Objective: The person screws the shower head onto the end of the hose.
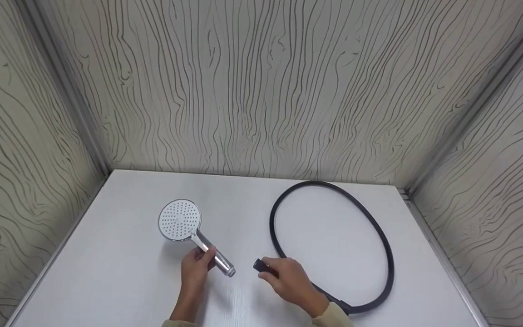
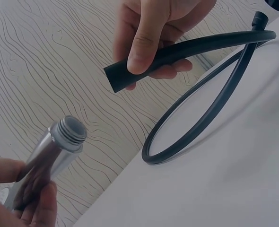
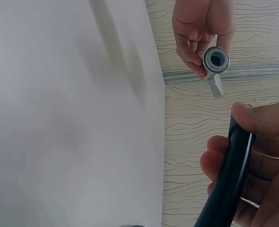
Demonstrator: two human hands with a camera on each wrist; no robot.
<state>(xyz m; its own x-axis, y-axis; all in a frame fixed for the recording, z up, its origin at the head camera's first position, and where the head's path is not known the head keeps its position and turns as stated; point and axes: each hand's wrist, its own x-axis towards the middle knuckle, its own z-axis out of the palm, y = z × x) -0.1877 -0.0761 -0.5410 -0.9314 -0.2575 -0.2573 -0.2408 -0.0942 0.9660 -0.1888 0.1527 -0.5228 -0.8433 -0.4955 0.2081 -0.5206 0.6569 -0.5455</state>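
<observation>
My left hand point(image 1: 194, 271) grips the chrome handle of a shower head point(image 1: 180, 220), whose white, dotted spray face is turned up. The handle's threaded end point(image 2: 73, 130) points toward my right hand point(image 1: 291, 279). That hand pinches one end of a black shower hose point(image 1: 391, 259) between thumb and fingers. In the left wrist view the hose's end fitting point(image 2: 118, 78) faces the threaded end across a short gap. The rest of the hose loops over the right side of the table, and its other end point(image 2: 259, 21) shows near the crossing.
A white table point(image 1: 120, 218) lies under both hands. Panels with a wood-grain line pattern point(image 1: 243, 91) rise behind it and at both sides, with metal posts point(image 1: 61, 81) in the corners.
</observation>
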